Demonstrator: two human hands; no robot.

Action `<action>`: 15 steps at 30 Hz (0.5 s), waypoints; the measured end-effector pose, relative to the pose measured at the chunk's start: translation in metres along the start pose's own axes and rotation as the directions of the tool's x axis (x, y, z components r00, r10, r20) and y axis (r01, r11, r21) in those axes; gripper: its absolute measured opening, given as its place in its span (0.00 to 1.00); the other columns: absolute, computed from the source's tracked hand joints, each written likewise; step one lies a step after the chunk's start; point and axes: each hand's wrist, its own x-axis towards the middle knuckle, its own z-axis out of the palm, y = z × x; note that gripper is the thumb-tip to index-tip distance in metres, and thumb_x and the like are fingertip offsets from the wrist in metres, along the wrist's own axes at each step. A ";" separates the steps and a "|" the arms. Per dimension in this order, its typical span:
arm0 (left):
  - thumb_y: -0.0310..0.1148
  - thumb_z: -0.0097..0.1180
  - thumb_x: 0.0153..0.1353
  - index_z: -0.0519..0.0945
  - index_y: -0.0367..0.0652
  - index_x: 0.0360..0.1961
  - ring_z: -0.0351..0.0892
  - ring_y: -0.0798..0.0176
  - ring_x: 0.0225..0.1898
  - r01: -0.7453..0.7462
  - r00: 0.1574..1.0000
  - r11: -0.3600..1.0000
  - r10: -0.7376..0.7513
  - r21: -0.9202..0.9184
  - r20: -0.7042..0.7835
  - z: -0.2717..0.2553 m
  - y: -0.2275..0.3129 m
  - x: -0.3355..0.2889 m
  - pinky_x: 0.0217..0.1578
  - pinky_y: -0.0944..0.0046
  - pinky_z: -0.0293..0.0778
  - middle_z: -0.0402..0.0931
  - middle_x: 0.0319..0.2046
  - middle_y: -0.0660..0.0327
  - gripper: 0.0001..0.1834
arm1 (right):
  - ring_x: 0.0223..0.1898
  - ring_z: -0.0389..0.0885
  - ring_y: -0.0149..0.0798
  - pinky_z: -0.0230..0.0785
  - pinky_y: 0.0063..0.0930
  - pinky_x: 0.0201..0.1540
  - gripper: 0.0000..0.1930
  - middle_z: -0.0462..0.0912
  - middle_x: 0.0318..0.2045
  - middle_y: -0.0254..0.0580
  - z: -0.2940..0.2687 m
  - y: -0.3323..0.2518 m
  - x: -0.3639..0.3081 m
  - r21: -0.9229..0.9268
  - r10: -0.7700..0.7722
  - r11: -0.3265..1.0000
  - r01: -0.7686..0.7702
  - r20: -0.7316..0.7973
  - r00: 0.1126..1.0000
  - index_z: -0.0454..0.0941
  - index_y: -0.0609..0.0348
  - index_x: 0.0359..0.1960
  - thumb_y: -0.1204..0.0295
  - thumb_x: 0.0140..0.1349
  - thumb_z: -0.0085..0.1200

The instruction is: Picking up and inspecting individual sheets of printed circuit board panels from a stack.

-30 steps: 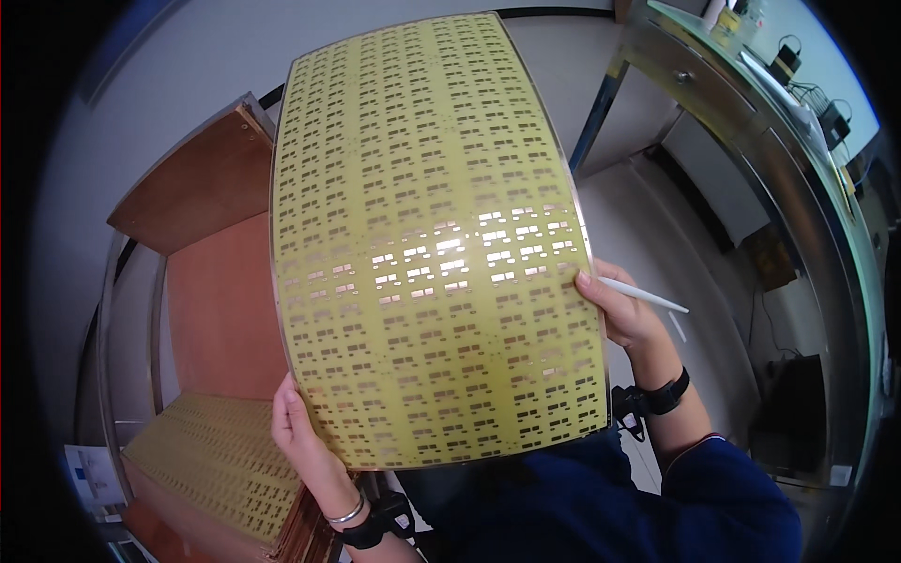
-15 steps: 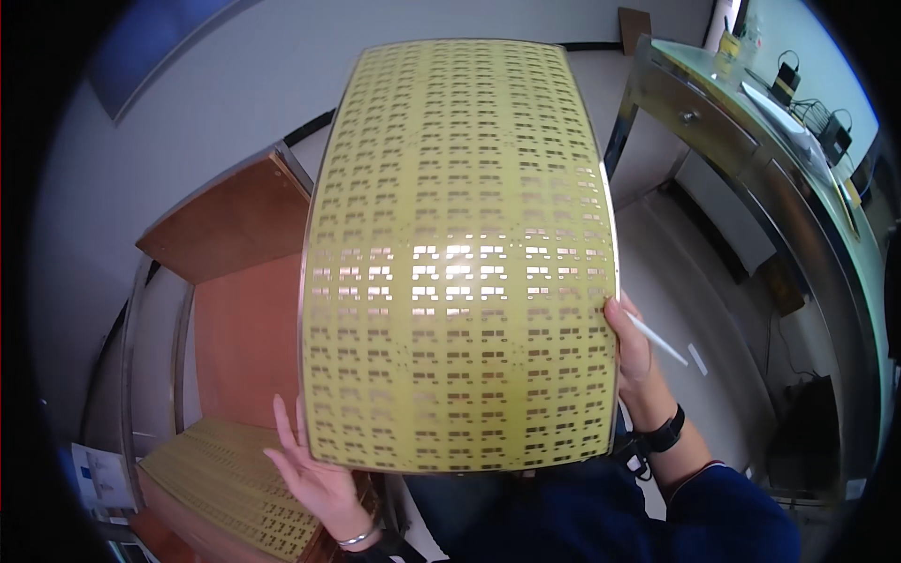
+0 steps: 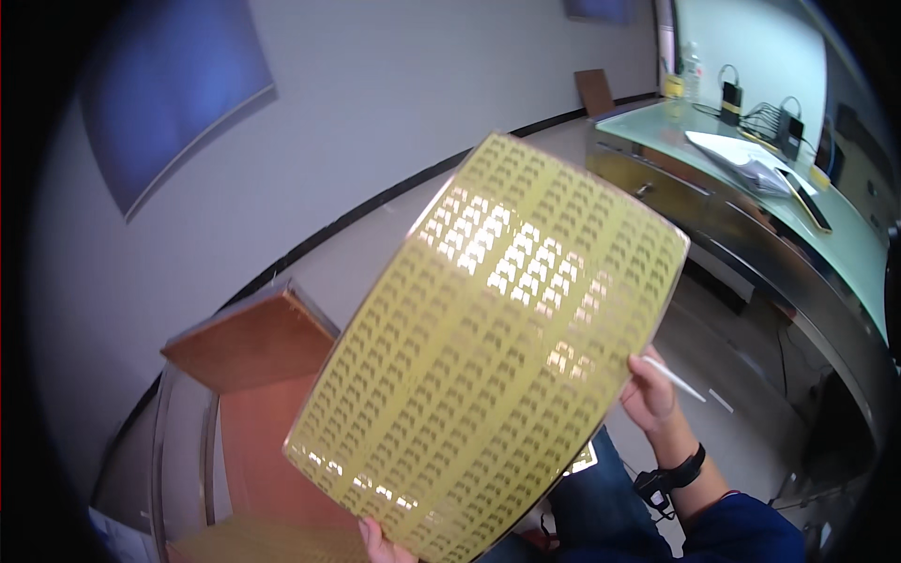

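A large yellow-green circuit board panel (image 3: 488, 357), covered with rows of small metallic pads, is held up in front of me and tilted. Its upper end leans to the right, and light glints off the pads near the top and along the lower left. My right hand (image 3: 649, 394) grips its right edge and also has a slim white pen-like stick (image 3: 678, 380) poking out between the fingers. At the panel's bottom edge my left hand (image 3: 383, 546) pinches it, with its other fingers hidden behind or out of the picture.
At lower left stands a reddish-brown wooden board rack (image 3: 267, 441), with more yellow-green panels (image 3: 253, 540) at its bottom. On the right is a glass-topped desk (image 3: 648, 127) bearing papers (image 3: 741, 159), a phone (image 3: 804, 199), black adapters (image 3: 730, 103) and a bottle (image 3: 693, 70).
The panel has turned clockwise and its top has swung right and down. My left hand, spread beside the lower left corner before, is now on the bottom edge. The view has shifted.
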 end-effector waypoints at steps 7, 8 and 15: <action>0.30 0.39 0.66 0.57 0.29 0.59 0.59 0.52 0.58 -0.395 0.915 0.601 0.325 0.695 0.240 -0.022 -0.002 -0.009 0.58 0.56 0.58 0.56 0.59 0.47 0.23 | 0.54 0.70 0.45 0.64 0.37 0.57 0.26 0.69 0.53 0.54 -0.018 -0.062 -0.014 -0.087 -0.277 0.958 0.272 -0.041 0.960 0.57 0.70 0.58 0.79 0.55 0.46; 0.29 0.39 0.66 0.57 0.28 0.59 0.59 0.51 0.58 -0.367 0.928 0.659 0.314 0.657 0.203 -0.020 -0.002 -0.010 0.58 0.57 0.58 0.56 0.59 0.46 0.22 | 0.54 0.71 0.44 0.64 0.36 0.57 0.26 0.69 0.53 0.53 -0.017 -0.065 -0.017 -0.118 -0.295 0.950 0.289 -0.042 0.954 0.57 0.70 0.58 0.79 0.55 0.47; 0.31 0.33 0.67 0.58 0.28 0.58 0.62 0.53 0.55 -0.282 0.959 0.759 0.223 0.587 0.172 0.000 -0.001 -0.014 0.55 0.59 0.61 0.60 0.56 0.46 0.21 | 0.55 0.68 0.42 0.63 0.34 0.57 0.26 0.70 0.52 0.51 -0.021 -0.072 -0.034 -0.164 -0.262 0.951 0.261 0.017 0.965 0.58 0.70 0.58 0.77 0.56 0.47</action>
